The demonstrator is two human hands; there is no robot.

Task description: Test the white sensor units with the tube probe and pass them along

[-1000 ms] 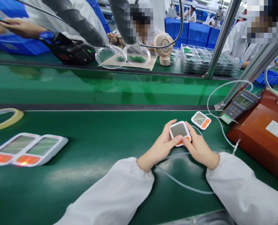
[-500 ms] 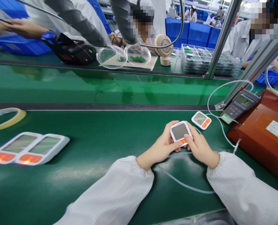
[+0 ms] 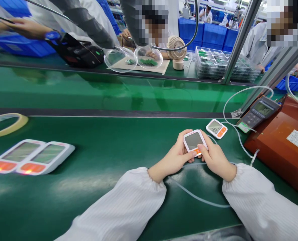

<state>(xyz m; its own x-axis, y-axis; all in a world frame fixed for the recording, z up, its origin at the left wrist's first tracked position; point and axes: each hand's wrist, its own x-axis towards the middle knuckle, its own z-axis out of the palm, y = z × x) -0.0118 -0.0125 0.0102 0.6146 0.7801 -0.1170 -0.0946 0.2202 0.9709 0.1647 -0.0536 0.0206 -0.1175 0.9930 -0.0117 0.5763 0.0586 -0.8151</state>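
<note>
Both hands hold one small white blood pressure monitor (image 3: 194, 140) with a dark, blank-looking screen and orange buttons. My left hand (image 3: 177, 154) grips its left side, thumb at the lower edge by the buttons. Around the right side is my right hand (image 3: 212, 155), its thumb pressed on the lower front near the orange buttons. Just beyond the right hand lies a similar monitor (image 3: 216, 129) with digits lit on its screen. Clear tubing (image 3: 199, 198) runs on the green bench under and behind my hands; whether it joins the held monitor is hidden.
Two larger white monitors (image 3: 45, 158) with glowing orange buttons lie at the left, below a tape roll (image 3: 23, 124). To the right, a grey pressure meter (image 3: 260, 112) leans on a reddish-brown box (image 3: 282, 140). Across the bench are co-workers, a small fan (image 3: 176, 50) and clear trays (image 3: 211, 65).
The view has shifted very slightly. Both hands keep the same hold on the monitor. Across the bench, a co-worker's hands have moved a little.
</note>
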